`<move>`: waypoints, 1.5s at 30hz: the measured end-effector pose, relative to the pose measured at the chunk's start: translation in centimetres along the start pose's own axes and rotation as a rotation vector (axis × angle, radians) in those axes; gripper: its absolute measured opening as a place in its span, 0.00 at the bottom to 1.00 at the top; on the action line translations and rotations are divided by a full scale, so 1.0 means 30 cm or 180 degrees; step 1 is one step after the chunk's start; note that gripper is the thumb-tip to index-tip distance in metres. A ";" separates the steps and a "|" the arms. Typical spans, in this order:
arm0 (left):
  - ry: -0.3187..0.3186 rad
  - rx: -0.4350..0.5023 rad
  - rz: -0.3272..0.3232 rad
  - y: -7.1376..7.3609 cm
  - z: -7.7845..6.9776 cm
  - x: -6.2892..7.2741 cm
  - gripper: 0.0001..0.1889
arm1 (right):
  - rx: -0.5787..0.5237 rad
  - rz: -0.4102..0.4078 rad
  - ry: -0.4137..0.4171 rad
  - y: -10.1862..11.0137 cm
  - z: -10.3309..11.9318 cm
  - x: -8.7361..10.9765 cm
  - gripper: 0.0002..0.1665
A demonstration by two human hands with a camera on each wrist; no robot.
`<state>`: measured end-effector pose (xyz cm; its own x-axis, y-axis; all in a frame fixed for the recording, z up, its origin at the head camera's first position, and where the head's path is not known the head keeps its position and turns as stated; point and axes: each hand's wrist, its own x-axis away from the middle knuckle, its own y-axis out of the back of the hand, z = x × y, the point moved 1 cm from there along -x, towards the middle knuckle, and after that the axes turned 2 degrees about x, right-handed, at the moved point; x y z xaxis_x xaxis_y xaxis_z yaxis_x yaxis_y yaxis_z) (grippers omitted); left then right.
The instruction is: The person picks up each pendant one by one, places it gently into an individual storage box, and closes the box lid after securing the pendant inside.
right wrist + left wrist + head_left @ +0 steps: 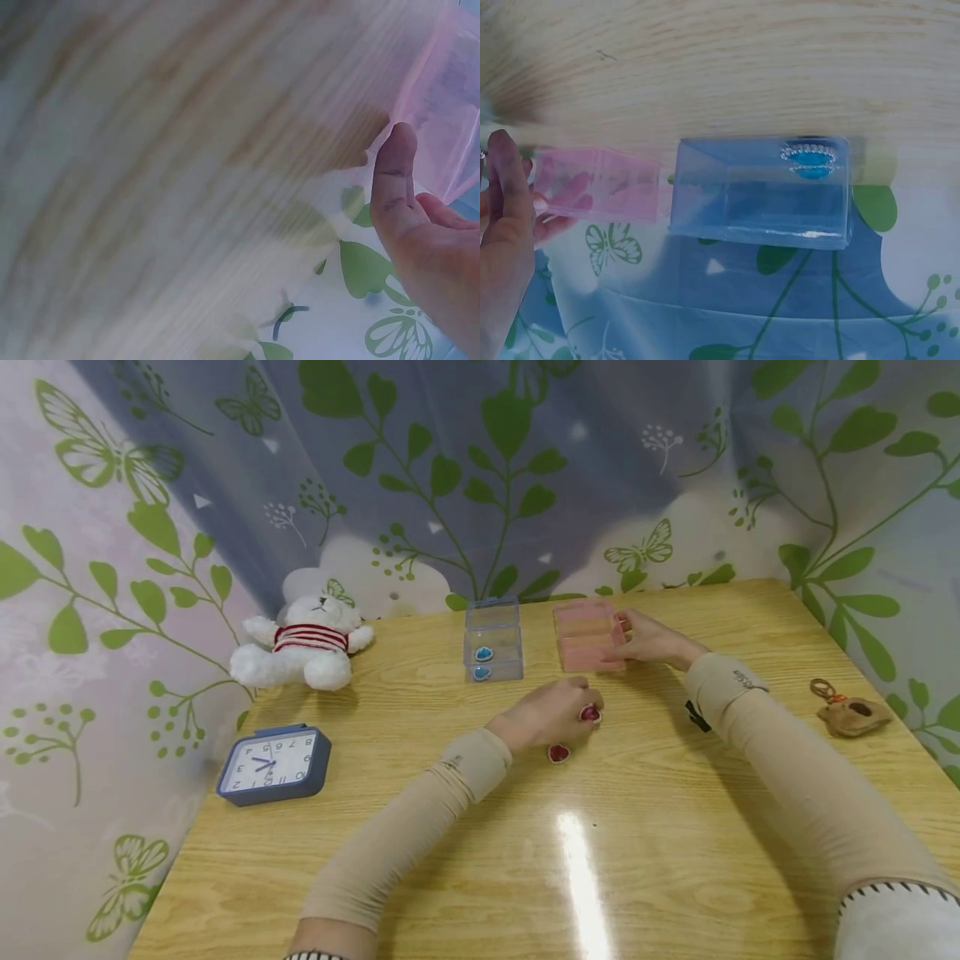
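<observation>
My left hand (557, 710) pinches a red gem (591, 713) with a sparkling silvery rim, above the tabletop. Close below that hand, a second red heart-shaped gem (558, 753) lies on the wood. At the back, my right hand (652, 639) grips the right side of a pink see-through box (588, 653), its lid raised. The thumb (394, 157) shows at the box's edge in the right wrist view. To the left stands a blue see-through box (510, 668), also with its lid up. Two blue gems (483, 654) show in it, one in front of the other.
A white teddy bear (311, 647) in a striped sweater sits at the back left, with a blue clock (273, 764) before it. A brown keychain (855, 716) lies at the right. Behind the table (465, 877) hangs a leaf-patterned curtain (420, 527). A small black item (697, 717) is beside the right wrist.
</observation>
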<state>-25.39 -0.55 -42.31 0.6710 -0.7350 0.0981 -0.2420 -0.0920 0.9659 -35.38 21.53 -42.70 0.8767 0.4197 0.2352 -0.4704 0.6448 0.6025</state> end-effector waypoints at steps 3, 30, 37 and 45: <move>-0.0008 -0.0005 -0.0086 0.011 0.004 -0.002 0.15 | -0.0001 0.0001 -0.0013 0.000 -0.001 0.001 0.55; 0.0571 0.0672 -0.0938 0.160 0.117 -0.090 0.16 | -0.0348 0.0150 -0.0178 -0.001 0.014 -0.008 0.56; 0.0815 0.0798 -0.0958 0.161 0.158 -0.123 0.17 | -0.0390 0.0139 -0.0236 -0.001 0.019 -0.005 0.54; 0.0984 0.0826 -0.1000 0.156 0.178 -0.157 0.17 | -0.0436 0.0118 -0.0249 -0.012 0.026 -0.010 0.52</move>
<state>-33.43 -1.11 -39.54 0.9058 -0.4155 -0.0833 -0.1350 -0.4692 0.8727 -35.40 20.67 -42.41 0.8612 0.3971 0.3173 -0.5071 0.7133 0.4838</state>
